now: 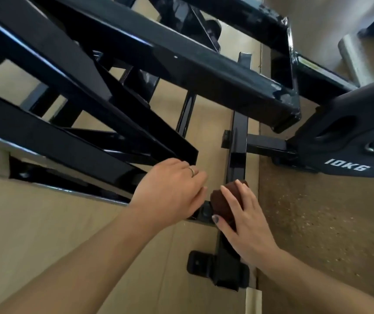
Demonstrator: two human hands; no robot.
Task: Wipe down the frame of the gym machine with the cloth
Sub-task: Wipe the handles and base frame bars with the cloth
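The gym machine's black steel frame fills the upper left, with thick beams crossing above a low floor rail. My right hand holds a bunched dark brown cloth against the floor rail, with thumb and fingers wrapped over it. My left hand, a ring on one finger, lies beside the cloth at the end of a slanted beam. Its fingers curve down towards the joint, and their tips are hidden.
A black 10 kg weight plate sits on a bar at the right. A bolted foot plate anchors the rail near the bottom. Tan mats cover the floor on the left; speckled brown flooring lies on the right.
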